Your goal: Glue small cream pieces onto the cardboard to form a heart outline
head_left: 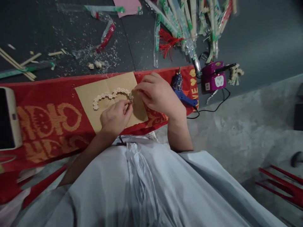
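Observation:
A tan cardboard sheet lies on a red cloth with gold lettering. On it runs a curved row of small pale wooden pieces. My left hand pinches its fingers together at the right end of that row, on a tiny piece I cannot make out. My right hand rests on the sheet's right edge, fingers curled and pressed down beside the same end of the row.
A blue glue gun lies right of my right hand, its cord running to a purple power socket. Wrapped chopsticks pile at the top. Wood scraps and sawdust litter the dark floor. A phone lies left.

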Demonstrator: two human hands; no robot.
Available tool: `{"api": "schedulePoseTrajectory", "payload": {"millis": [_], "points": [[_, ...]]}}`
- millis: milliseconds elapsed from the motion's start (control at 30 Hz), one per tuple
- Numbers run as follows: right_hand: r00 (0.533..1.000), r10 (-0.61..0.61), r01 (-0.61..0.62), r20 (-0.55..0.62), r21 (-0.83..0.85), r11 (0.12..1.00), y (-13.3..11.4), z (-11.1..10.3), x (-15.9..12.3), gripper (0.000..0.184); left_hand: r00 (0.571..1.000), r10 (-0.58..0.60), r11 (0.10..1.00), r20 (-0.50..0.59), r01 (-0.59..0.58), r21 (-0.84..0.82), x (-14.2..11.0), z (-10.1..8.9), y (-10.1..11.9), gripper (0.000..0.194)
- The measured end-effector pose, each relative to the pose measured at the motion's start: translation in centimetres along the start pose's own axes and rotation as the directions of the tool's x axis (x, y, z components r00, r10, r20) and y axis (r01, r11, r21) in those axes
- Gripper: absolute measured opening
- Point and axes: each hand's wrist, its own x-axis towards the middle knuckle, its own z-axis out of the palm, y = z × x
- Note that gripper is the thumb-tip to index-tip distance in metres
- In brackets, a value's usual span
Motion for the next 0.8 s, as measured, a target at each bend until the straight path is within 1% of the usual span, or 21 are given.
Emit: {"api": "schedulePoseTrajectory", "payload": {"millis": [133,233,300,433,533,633,800], "points": [[1.000,-0.007,0.007,-0.005,0.096,0.995,0.4,1.0,0.1,0.017,1.000,-0.005,1.000,0.005,0.005,0.010,0.0,-0.1,0.2,0.034],[1.000,0.006,-0.003,-0.019,0.153,0.988,0.7,1.8,-0.2,0.018,1.000,-0.003,1.000,0.010,0.003,0.020,0.0,-0.4,0.4,0.034],[1.000,0.011,-0.008,-0.019,0.176,0.984,0.8,2.3,-0.3,0.019,1.000,0.019,0.999,-0.001,-0.019,0.027,0.0,-0.5,0.5,0.033],[1.000,0.023,-0.019,-0.018,0.203,0.979,0.9,2.7,-0.3,0.019,0.994,0.099,0.994,-0.046,-0.096,0.058,0.0,-0.5,0.4,0.031],[0.999,0.026,-0.021,-0.018,0.217,0.976,1.0,2.8,-0.2,0.018,0.988,0.134,0.989,-0.070,-0.129,0.078,0.0,-0.5,0.4,0.030],[1.000,0.020,-0.015,-0.022,0.220,0.975,1.2,3.0,-0.3,0.017,0.988,0.137,0.988,-0.067,-0.131,0.088,0.0,-0.6,0.6,0.030],[1.000,0.009,-0.002,-0.027,0.227,0.974,1.4,3.2,-0.2,0.018,0.992,0.125,0.989,-0.021,-0.123,0.077,0.1,-0.9,0.9,0.031]]}}
